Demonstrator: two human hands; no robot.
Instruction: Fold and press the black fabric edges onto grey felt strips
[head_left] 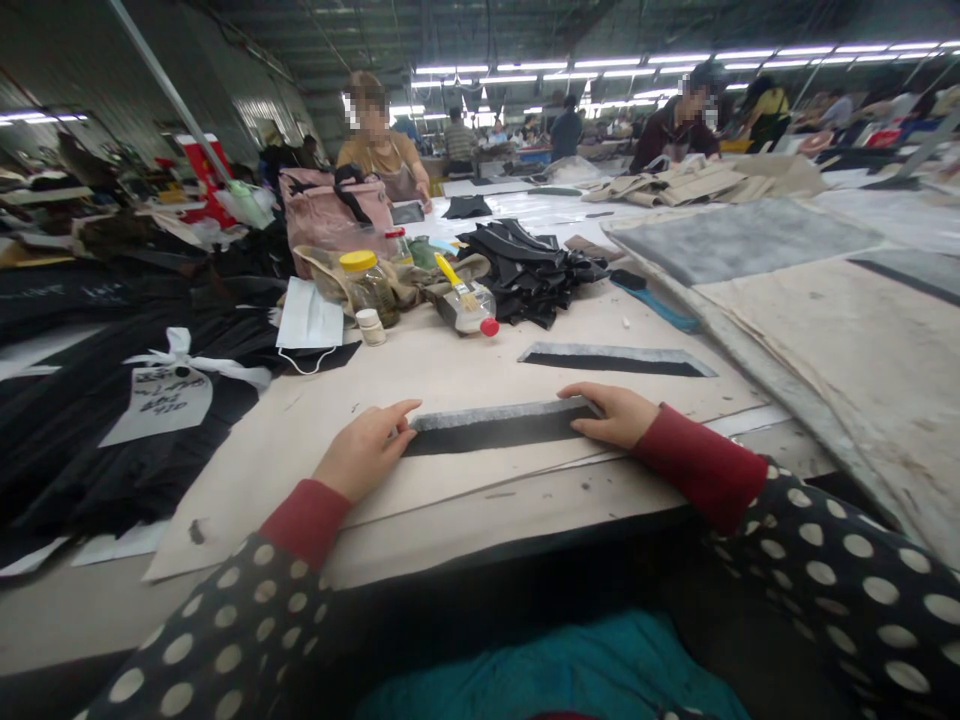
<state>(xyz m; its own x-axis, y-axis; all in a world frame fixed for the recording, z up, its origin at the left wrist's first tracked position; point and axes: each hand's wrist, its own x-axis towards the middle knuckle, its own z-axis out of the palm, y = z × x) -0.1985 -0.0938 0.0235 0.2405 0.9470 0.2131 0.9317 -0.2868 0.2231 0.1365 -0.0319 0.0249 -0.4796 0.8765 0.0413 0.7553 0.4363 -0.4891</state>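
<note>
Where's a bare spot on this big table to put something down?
There's bare cream paper beside the left hand, bordered by the black cloth. Another patch lies above the grey-and-black strip by the right hand, below the plastic bottle with a brush. It's crowded farther back, around the yellow-lidded jar and the black fabric pile.

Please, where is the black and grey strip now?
The strip lies on the pale board in the head view, between the left hand and right hand, just below a similar strip.
</note>
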